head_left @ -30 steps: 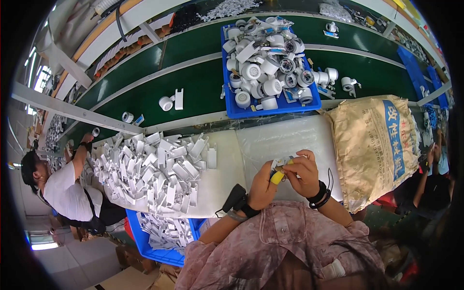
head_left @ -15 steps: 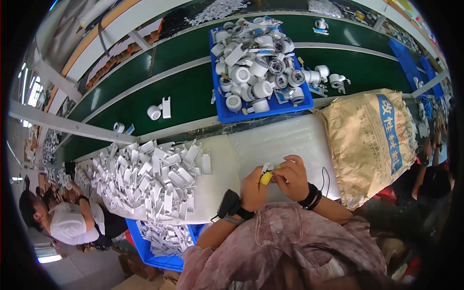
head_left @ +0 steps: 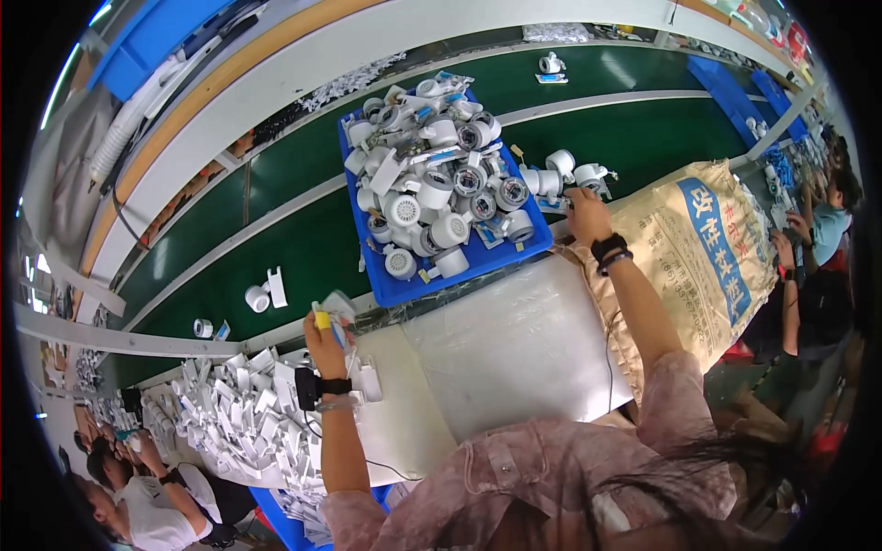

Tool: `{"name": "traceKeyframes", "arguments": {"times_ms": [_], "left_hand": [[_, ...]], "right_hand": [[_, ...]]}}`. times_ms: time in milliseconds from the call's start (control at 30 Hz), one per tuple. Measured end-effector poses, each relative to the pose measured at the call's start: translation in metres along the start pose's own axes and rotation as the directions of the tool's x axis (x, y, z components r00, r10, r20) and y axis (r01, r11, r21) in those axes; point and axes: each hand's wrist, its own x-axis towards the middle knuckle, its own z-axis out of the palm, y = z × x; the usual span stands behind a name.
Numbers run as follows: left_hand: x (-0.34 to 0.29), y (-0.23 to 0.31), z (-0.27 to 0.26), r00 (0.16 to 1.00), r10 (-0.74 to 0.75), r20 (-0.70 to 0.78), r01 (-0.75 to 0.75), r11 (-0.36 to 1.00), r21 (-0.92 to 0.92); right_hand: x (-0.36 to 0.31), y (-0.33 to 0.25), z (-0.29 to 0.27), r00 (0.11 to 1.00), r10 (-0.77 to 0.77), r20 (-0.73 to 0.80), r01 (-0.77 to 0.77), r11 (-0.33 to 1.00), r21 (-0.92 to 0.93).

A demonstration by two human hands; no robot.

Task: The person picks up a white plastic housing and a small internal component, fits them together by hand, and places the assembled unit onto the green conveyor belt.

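My left hand (head_left: 323,351) is raised over the far edge of the work surface, closed around a small white plastic part (head_left: 340,306) blurred by motion. A yellow band (head_left: 322,320) shows at its fingertips; whether it belongs to the part or a finger I cannot tell. To the right, my right hand (head_left: 589,219) stretches forward with bent fingers closed at a white round-headed unit (head_left: 548,182) on the green belt. Its fingertips are partly hidden. Between the hands, a blue tray (head_left: 390,292) is heaped with similar units (head_left: 450,228), some showing grilles.
White plastic brackets (head_left: 243,395) pile up on the left of the table (head_left: 514,354). A brown paper sack (head_left: 675,266) lies at the right. Two units (head_left: 262,296) rest on the green belt (head_left: 312,239). A blue bin (head_left: 285,528) stands below; co-workers (head_left: 161,500) sit left and right.
My hands, together over the table before, have separated. The left has moved left and forward with a white part; the right has reached forward to the units beside the tray. The view has shifted.
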Motion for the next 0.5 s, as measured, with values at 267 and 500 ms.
{"name": "traceKeyframes", "arguments": {"times_ms": [267,500], "left_hand": [[0.078,-0.059,-0.011,0.969,-0.132,-0.207,0.170,0.969,0.178],[0.004,-0.088,0.026,0.967,0.156,0.203,-0.186,0.972,0.140]], "right_hand": [[0.045,0.047,0.037,0.920,0.198,0.339,-0.158,0.977,-0.144],[0.012,0.012,-0.042,0.980,0.044,0.196,-0.130,0.883,0.451]]}}
